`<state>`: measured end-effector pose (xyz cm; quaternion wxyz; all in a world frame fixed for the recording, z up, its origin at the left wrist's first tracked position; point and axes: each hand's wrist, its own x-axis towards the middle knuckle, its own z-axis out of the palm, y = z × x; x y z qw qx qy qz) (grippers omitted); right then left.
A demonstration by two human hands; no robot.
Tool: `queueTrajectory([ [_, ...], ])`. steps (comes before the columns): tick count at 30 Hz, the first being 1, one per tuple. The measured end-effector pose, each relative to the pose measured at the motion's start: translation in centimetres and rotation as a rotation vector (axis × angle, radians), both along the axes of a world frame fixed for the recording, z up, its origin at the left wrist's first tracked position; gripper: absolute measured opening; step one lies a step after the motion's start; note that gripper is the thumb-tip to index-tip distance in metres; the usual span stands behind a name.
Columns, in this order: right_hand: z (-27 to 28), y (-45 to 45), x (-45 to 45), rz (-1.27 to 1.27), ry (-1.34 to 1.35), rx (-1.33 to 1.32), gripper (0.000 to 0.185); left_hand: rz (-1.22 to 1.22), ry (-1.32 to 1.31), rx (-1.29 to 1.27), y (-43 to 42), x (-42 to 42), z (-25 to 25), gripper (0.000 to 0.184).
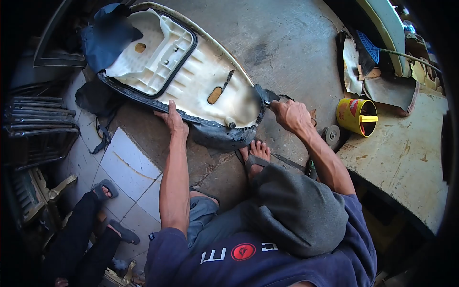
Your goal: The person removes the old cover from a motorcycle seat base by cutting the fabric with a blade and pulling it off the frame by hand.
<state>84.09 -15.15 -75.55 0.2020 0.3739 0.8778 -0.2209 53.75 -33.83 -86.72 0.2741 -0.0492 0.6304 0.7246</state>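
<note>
A long seat base (196, 86) with a pale moulded underside lies upside down on the floor, black covering folded round its rim. My left hand (173, 119) rests against its near edge, thumb raised and fingers partly hidden under the black cover (215, 136). At the narrow right end, my right hand (290, 115) is closed around a tool, mostly hidden in the fist, whose metal part (268, 103) meets the cover's edge. A loose flap of black material sticks out there. The seat's far left end is covered by a dark blue cloth (103, 40).
A yellow tin (356, 117) stands on the worn bench (401, 153) at right, near a blue fly swatter (368, 47) and scraps. A round disc (331, 135) lies beside the bench. Another person's sandalled feet (106, 190) are at lower left, near stacked metal frames (40, 117).
</note>
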Motion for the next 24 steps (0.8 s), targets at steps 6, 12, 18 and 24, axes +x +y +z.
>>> queueTrajectory([
  [6, -0.9, -0.4, -2.2, 0.09, -0.031, 0.198, 0.023, -0.022, 0.045, -0.015, 0.3, 0.7, 1.4, 0.091],
  [12, -3.2, 1.7, -1.2, -0.013, 0.139, -0.082, 0.025, 0.079, 0.056, -0.127, 0.6, 0.7, 0.1, 0.082],
  [18, -2.5, 2.2, -1.2, 0.073, 0.041, -0.032, 0.028, -0.057, 0.057, -0.027, -0.2, 0.6, 1.3, 0.078],
  [24, 0.0, 1.9, -0.9, -0.107, 0.211, -0.031, 0.03, -0.065, 0.072, -0.261, -0.7, -0.1, 0.0, 0.103],
])
